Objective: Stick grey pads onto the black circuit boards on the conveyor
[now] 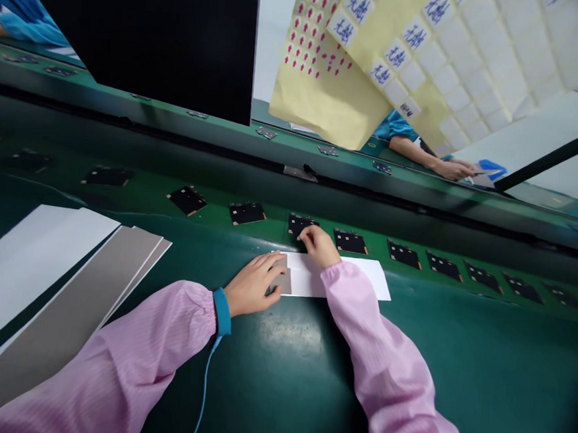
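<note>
My left hand (256,284) lies with its fingers apart on the grey left end of a white sheet (364,278) at the table's edge. A blue wrist strap (221,312) with a thin cord circles that wrist. My right hand (319,246) reaches over the sheet, thumb and forefinger pinched together. Whatever is in the pinch is too small to name. Its fingertips are over the right part of a black circuit board (297,224). More black boards lie in the same row, one to the left (247,213) and one to the right (350,241).
Long white sheets (34,251) and grey strips (100,289) lie at the left. A dark monitor (183,37) and yellow sticker sheets (321,106) hang above the line. Across it, another person's hands (453,168) hold something. Smaller boards (328,150) rest on the far ledge.
</note>
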The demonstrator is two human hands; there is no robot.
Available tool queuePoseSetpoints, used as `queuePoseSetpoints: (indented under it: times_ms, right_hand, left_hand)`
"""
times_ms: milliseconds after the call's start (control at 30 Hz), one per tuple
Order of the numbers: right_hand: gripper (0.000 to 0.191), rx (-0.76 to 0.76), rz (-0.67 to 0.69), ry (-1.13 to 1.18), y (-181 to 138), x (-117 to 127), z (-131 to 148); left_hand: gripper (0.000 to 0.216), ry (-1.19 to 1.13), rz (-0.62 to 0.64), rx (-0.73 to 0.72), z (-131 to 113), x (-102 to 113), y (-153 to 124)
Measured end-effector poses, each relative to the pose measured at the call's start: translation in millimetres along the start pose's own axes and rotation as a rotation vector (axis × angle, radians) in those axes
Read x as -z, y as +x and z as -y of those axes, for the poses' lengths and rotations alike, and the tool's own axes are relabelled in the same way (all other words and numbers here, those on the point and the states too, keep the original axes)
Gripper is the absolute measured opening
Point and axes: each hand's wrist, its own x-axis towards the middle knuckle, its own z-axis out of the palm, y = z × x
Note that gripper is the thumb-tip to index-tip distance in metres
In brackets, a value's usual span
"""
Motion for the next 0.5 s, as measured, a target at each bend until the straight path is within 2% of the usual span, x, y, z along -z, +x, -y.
queuePoseSetpoints:
  times_ms: [100,200,500]
  right_hand:
    - [0.01,-0.127,-0.018,-0.059,35.8,6.7,-21.6]
    - [0.01,-0.206,0.055,-0.138,53.6,8.9,-39.7]
    - [0.013,-0.285,0.097,-0.198,53.1,14.3,-62.0]
  left_hand:
    - [0.031,0.005,0.002,-0.003,0.4,0.1,0.0]
    - [0.032,0.008,0.003,-0.005,0.3,0.3,0.6]
    - [0.031,-0.015,0.011,0.008,-0.3,1.9,0.2]
